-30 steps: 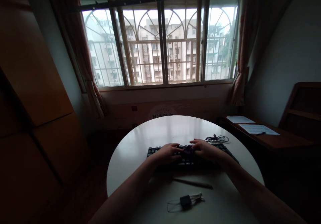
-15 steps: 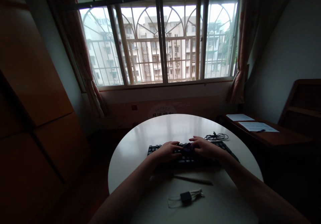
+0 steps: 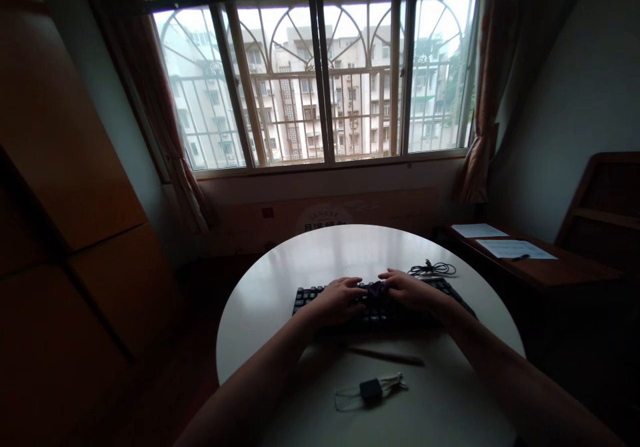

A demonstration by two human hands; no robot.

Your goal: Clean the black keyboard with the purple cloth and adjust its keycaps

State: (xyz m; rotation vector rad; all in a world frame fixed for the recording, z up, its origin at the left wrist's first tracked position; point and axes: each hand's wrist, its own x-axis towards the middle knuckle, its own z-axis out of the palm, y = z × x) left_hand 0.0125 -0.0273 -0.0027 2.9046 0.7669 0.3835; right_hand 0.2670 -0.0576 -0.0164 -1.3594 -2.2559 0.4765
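A black keyboard (image 3: 306,295) lies across the white round table, partly covered by my hands and forearms. Between my hands, over its keys, is a small crumpled dark purple cloth (image 3: 376,289). My left hand (image 3: 343,300) rests over the keys left of centre, its fingertips closed on the cloth's left side. From the right, my right hand (image 3: 404,289) pinches the cloth's other side, with one finger stretched out above it. Dim light hides the exact finger contact. Nearer me lie a thin stick-like tool (image 3: 387,355) and a wire keycap puller with a black handle (image 3: 371,391).
A coiled black cable (image 3: 433,269) sits behind the keyboard on the white table (image 3: 255,340). To the right, a brown wooden surface (image 3: 575,270) carries printed sheets (image 3: 515,249) and a pen (image 3: 521,257). A wooden cabinet (image 3: 75,133) stands at left; a barred window is ahead.
The hands have shifted very slightly, and the purple cloth between them has changed shape a little. The view has tilted slightly; the tools on the table lie as before.
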